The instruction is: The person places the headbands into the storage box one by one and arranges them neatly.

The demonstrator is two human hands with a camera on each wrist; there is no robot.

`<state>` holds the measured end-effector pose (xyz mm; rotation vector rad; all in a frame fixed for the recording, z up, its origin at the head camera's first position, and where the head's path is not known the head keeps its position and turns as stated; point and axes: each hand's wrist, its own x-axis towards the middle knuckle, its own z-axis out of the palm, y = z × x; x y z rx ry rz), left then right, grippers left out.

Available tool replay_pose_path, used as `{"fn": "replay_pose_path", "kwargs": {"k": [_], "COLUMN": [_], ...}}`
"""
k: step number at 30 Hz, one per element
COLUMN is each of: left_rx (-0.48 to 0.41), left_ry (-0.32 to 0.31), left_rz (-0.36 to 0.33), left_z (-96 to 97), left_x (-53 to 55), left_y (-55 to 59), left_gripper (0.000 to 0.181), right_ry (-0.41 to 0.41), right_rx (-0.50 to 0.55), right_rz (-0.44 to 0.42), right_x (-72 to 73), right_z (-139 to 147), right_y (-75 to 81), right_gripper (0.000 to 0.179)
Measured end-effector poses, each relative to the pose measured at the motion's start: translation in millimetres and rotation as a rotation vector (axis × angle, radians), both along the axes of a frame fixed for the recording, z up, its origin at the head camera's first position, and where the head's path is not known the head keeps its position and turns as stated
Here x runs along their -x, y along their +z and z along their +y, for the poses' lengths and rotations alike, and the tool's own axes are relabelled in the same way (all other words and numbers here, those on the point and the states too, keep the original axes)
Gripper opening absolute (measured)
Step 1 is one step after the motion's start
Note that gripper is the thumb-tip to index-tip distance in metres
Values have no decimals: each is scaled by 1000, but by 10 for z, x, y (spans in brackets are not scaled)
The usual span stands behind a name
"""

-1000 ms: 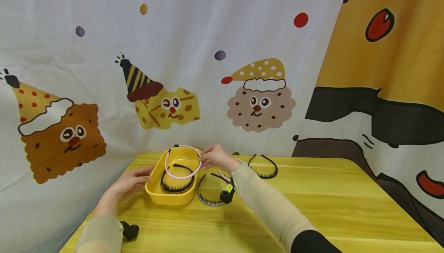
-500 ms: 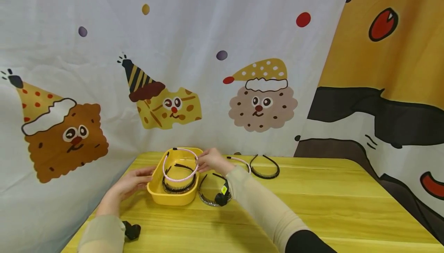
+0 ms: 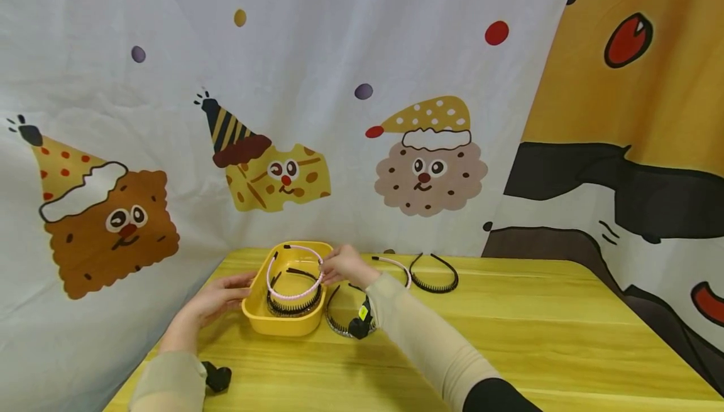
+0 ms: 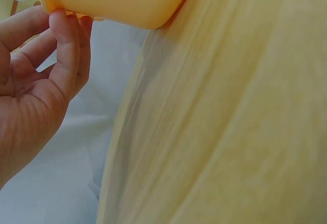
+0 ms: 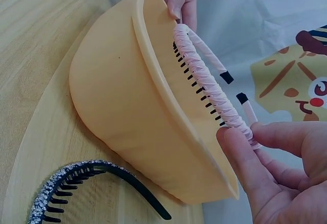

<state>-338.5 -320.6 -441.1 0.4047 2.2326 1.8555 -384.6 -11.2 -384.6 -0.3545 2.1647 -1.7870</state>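
My right hand pinches a pink wrapped headband by one side, between thumb and fingers. The headband is tilted over the opening of a yellow plastic basin, its black-tipped ends pointing away. Inside the basin lies a black toothed headband, partly behind the pink one. At the basin's left side, my left hand holds the rim with its fingertips, as the left wrist view shows up close. Just right of the basin rests a headband with silver glitter and black teeth, partly hidden by my right wrist.
Beyond my right forearm lie another pink headband, partly covered, and a black toothed headband. The wooden table ends at a printed cloth behind the basin.
My right hand has moved slightly down and left, lowering the pink headband further over the basin. The left hand stays at the rim. The view has shifted a little.
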Motion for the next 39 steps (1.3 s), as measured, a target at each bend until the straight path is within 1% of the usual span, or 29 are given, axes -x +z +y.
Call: {"fn": "replay_pose_path", "kwargs": {"k": [7, 15, 20, 23, 26, 31, 34, 39], "left_rx": [10, 4, 6, 5, 7, 12, 13, 20], "left_ry": [13, -6, 11, 23, 17, 30, 38, 33], "left_rz": [-6, -5, -14, -17, -10, -17, -18, -19], "left_z": [15, 6, 7, 13, 19, 13, 5, -7], "left_x": [10, 13, 26, 33, 31, 25, 24, 27], "left_y": [4, -5, -14, -5, 13, 19, 10, -17], "left_gripper": [57, 58, 60, 60, 60, 59, 59, 59], "right_ry": [-8, -26, -39, -50, -73, -106, -102, -91], "right_rx": [-16, -14, -12, -28, -53, -90, -113, -168], "right_rz": [10, 0, -1, 18, 40, 65, 73, 90], "right_x": [3, 0, 15, 20, 20, 3, -14, -20], "right_z": [-20, -81, -127, -153, -182, -225, -244, -272], "right_y": [-20, -52, -70, -76, -84, -90, -78, -80], "right_gripper": [24, 23, 21, 20, 17, 14, 14, 12]}}
